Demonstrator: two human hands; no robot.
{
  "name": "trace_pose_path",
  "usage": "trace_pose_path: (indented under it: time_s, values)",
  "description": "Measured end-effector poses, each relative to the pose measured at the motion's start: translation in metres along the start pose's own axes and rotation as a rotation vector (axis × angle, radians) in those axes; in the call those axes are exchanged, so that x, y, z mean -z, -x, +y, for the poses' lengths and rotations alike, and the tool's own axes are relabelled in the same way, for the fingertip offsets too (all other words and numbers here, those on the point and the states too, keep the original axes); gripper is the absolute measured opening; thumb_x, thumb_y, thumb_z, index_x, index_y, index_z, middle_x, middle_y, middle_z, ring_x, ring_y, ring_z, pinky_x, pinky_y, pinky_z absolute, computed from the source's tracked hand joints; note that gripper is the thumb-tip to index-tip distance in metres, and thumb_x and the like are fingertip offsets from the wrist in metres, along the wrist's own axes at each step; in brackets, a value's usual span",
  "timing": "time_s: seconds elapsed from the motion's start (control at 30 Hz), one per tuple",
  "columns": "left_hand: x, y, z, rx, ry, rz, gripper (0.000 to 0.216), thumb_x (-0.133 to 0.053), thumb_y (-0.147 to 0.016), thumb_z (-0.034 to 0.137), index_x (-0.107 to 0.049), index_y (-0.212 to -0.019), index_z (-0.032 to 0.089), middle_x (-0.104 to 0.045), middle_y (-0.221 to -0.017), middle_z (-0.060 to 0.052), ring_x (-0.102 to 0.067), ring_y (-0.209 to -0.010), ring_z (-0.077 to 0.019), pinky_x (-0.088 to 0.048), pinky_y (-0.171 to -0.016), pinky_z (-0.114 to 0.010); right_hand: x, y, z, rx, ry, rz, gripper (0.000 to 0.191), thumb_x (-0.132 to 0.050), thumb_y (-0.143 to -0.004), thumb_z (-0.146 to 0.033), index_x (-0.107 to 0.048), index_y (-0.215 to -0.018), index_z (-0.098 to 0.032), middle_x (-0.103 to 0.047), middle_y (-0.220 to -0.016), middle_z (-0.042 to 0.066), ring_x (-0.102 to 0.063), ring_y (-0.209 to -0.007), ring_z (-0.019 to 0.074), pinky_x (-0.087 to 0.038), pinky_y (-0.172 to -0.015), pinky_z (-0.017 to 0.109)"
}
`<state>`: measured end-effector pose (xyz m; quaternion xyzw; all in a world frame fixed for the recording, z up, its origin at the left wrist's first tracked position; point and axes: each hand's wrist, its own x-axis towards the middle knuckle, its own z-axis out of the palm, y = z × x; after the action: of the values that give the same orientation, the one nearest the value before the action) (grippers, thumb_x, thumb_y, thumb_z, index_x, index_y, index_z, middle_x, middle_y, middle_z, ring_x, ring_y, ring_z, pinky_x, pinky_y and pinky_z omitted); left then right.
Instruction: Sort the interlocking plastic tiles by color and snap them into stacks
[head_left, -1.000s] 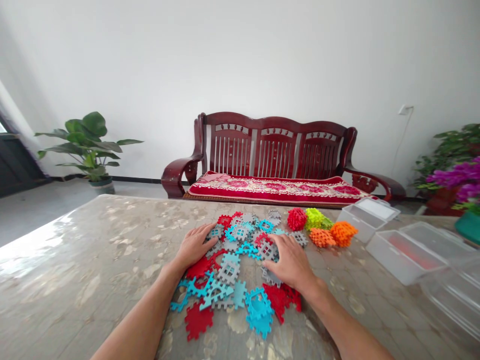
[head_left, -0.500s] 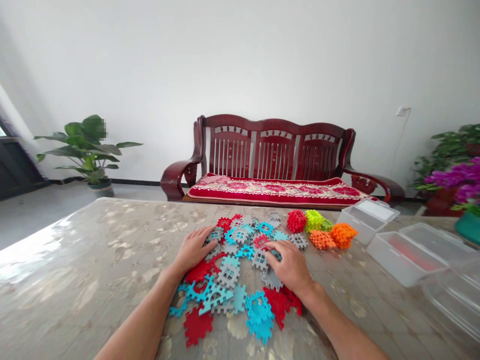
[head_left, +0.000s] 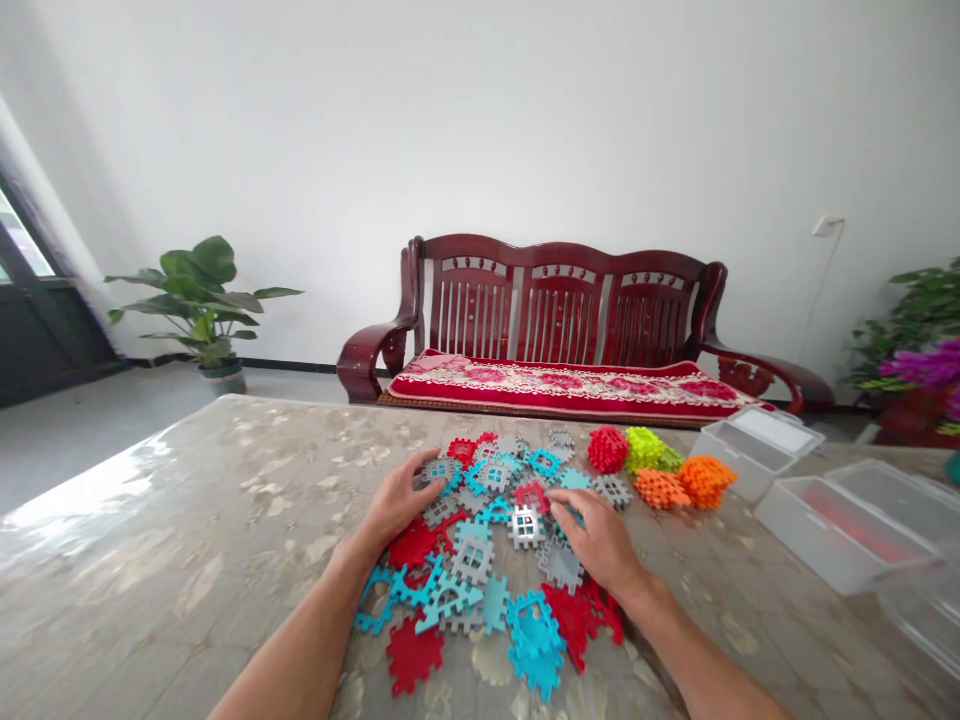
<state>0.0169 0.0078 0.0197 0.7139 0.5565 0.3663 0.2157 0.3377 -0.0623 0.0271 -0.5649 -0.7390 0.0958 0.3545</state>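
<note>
Many flat plastic interlocking tiles with notched edges lie in a loose pile on the table. My left hand [head_left: 403,502] rests at the pile's left side, its thumb and fingers apart beside a grey window tile [head_left: 440,470]. On the opposite side my right hand [head_left: 598,540] is open, fingertips close to a red tile [head_left: 531,495]; whether they touch it is hard to tell. Just left of its thumb lies a grey window tile [head_left: 527,526]. Nearer me are a light-blue arch tile [head_left: 448,600], a blue tile [head_left: 535,625] and a dark red tile [head_left: 415,652].
Bumpy clusters in red [head_left: 607,450], yellow-green [head_left: 643,450] and orange [head_left: 707,482] sit right of the pile. Clear plastic boxes [head_left: 821,540] stand at the table's right. Behind the table [head_left: 247,480] is a wooden bench [head_left: 562,310].
The view has turned slightly left, so everything sits further right. The grey window tile by my right thumb lies a little further from it. Both hands stay at the pile.
</note>
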Motion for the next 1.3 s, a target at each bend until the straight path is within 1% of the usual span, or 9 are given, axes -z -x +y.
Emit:
trace_pose_path:
  time_s: [0.17, 0.27, 0.47, 0.57, 0.67, 0.73, 0.8, 1.13, 1.3]
  values:
    - [0.002, -0.001, -0.005, 0.002, 0.13, -0.018, 0.064, -0.064, -0.071, 0.036, -0.058, -0.132, 0.018, -0.063, -0.134, -0.008, -0.059, -0.121, -0.0272, -0.043, -0.108, -0.041, 0.002, -0.02, 0.005, -0.051, -0.043, 0.034, 0.032, -0.046, -0.093, -0.035, -0.071, -0.107, -0.022, -0.074, -0.11, 0.006, -0.065, -0.106, 0.0224, -0.046, -0.096, 0.036]
    - [0.003, 0.0, -0.005, -0.008, 0.17, -0.043, 0.063, -0.065, -0.069, 0.033, -0.06, -0.13, 0.02, -0.063, -0.135, -0.007, -0.058, -0.124, -0.0282, -0.041, -0.11, -0.043, 0.0, -0.046, 0.008, -0.044, 0.004, -0.033, 0.032, -0.047, -0.091, -0.03, -0.071, -0.109, -0.02, -0.073, -0.112, 0.006, -0.065, -0.108, 0.0209, -0.046, -0.097, 0.033]
    - [0.0, -0.004, -0.009, -0.001, 0.093, -0.052, 0.047, -0.059, -0.08, 0.042, -0.066, -0.122, 0.022, -0.069, -0.127, -0.006, -0.062, -0.118, -0.0267, -0.043, -0.108, -0.041, -0.022, -0.115, 0.012, -0.118, 0.271, -0.18, 0.034, -0.048, -0.09, -0.02, -0.07, -0.116, -0.021, -0.07, -0.121, 0.006, -0.062, -0.115, 0.0191, -0.043, -0.098, 0.027]
    - [-0.003, -0.007, -0.014, 0.005, 0.071, -0.026, 0.043, -0.055, -0.082, 0.038, -0.067, -0.119, 0.022, -0.07, -0.124, -0.004, -0.062, -0.116, -0.0249, -0.044, -0.107, -0.04, -0.033, -0.14, 0.012, -0.131, 0.326, -0.202, 0.033, -0.051, -0.088, -0.018, -0.072, -0.112, -0.021, -0.07, -0.122, 0.009, -0.061, -0.116, 0.0218, -0.044, -0.095, 0.028]
    - [-0.005, -0.008, -0.018, 0.018, 0.047, -0.025, 0.04, -0.053, -0.083, 0.035, -0.068, -0.117, 0.023, -0.071, -0.122, -0.003, -0.062, -0.115, -0.0232, -0.045, -0.106, -0.038, -0.039, -0.156, 0.011, -0.142, 0.38, -0.239, 0.028, -0.052, -0.086, -0.016, -0.077, -0.097, -0.023, -0.073, -0.111, 0.009, -0.066, -0.108, 0.0228, -0.046, -0.087, 0.029]
    - [-0.006, -0.009, -0.02, 0.027, 0.031, -0.031, 0.038, -0.052, -0.083, 0.034, -0.068, -0.116, 0.023, -0.071, -0.121, -0.003, -0.063, -0.114, -0.0224, -0.046, -0.104, -0.037, -0.041, -0.163, 0.01, -0.15, 0.411, -0.27, 0.024, -0.055, -0.083, -0.015, -0.078, -0.085, -0.023, -0.076, -0.099, 0.008, -0.069, -0.099, 0.0228, -0.047, -0.08, 0.028]
    - [-0.007, -0.009, -0.021, 0.037, 0.01, -0.025, 0.037, -0.052, -0.083, 0.032, -0.068, -0.115, 0.024, -0.072, -0.119, -0.002, -0.063, -0.113, -0.0219, -0.047, -0.103, -0.035, -0.043, -0.167, 0.008, -0.152, 0.435, -0.294, 0.021, -0.058, -0.081, -0.016, -0.078, -0.081, -0.024, -0.077, -0.094, 0.008, -0.07, -0.094, 0.0226, -0.047, -0.075, 0.027]
    - [-0.005, -0.009, -0.016, 0.028, -0.076, -0.039, 0.035, -0.05, -0.083, 0.029, -0.07, -0.112, 0.024, -0.072, -0.118, -0.003, -0.064, -0.112, -0.0214, -0.046, -0.102, -0.034, -0.048, -0.167, 0.002, -0.09, 0.486, -0.284, 0.023, -0.055, -0.083, -0.011, -0.076, -0.09, -0.018, -0.075, -0.101, 0.015, -0.07, -0.095, 0.0252, -0.048, -0.079, 0.031]
    - [-0.005, -0.009, -0.015, 0.026, -0.086, -0.04, 0.035, -0.05, -0.083, 0.029, -0.071, -0.111, 0.025, -0.073, -0.116, -0.002, -0.065, -0.11, -0.021, -0.046, -0.101, -0.033, -0.039, -0.155, 0.004, -0.055, 0.418, -0.195, 0.022, -0.052, -0.088, -0.015, -0.072, -0.097, -0.021, -0.075, -0.096, 0.01, -0.07, -0.093, 0.0235, -0.048, -0.079, 0.031]
